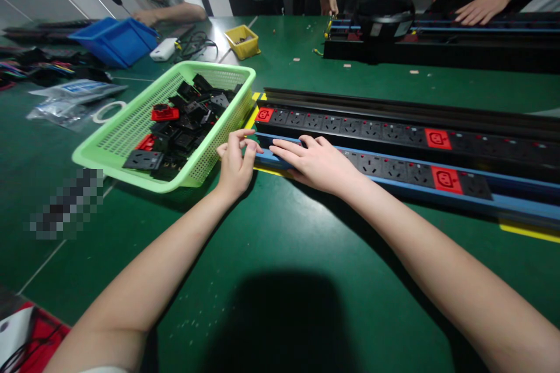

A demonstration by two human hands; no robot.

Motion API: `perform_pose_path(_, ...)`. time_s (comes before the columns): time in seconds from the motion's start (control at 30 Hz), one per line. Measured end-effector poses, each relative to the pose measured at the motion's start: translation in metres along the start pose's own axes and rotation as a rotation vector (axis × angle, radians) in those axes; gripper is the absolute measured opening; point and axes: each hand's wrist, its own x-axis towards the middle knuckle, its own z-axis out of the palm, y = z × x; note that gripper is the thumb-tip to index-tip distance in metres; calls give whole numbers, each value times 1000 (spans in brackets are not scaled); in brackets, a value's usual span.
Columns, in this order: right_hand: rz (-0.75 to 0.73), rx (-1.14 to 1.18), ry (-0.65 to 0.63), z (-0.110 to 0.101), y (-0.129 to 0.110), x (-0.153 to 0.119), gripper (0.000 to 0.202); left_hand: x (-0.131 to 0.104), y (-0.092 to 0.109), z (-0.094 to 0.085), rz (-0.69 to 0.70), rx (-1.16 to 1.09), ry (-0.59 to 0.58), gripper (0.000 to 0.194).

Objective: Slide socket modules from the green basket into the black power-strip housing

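My right hand (pixel 321 163) lies over the left part of a blue rail (pixel 516 201), fingers stretched out flat on top. Black socket modules (pixel 395 168) and a red socket module (pixel 447 179) sit in that rail, to the right of the hand. My left hand (pixel 237 163) is at the rail's left end, its fingers curled; whatever lies between them is hidden. Just behind runs a second strip of black sockets (pixel 331 123) with red sockets (pixel 438 139) among them. Left of my hands, a light green basket (pixel 94 148) holds loose black socket modules (pixel 143 159) and a few red ones (pixel 165 112).
A black power strip housing (pixel 437 55) lies across the table's far side, with people's hands (pixel 483 7) near it. A yellow bin (pixel 242 42), a blue bin (pixel 116 41), plastic bags (pixel 72 99) and a tape roll (pixel 109 112) stand or lie farther back. Yellow tape (pixel 529 229) marks the green table (pixel 280 233).
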Motion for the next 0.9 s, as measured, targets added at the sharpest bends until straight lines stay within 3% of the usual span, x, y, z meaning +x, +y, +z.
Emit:
perform_pose_path(0.37,6,-46,39,-2,-3,-1,38,-2,-2,2,85,-14,20,37)
perform_pose_path(0.5,-22,-72,34,0,-2,-1,42,-3,10,-3,169,37,16,41)
perform_pose_path(0.7,-20,-91,32,0,-3,-2,44,5,47,-32,267,332,-35,32)
perform_pose_path(0.8,-19,-101,31,0,-3,-1,44,17,54,-55,208,407,-110,32)
perform_pose_path(0.9,-28,-107,24,0,-3,-1,46,30,46,-81,75,409,-178,43)
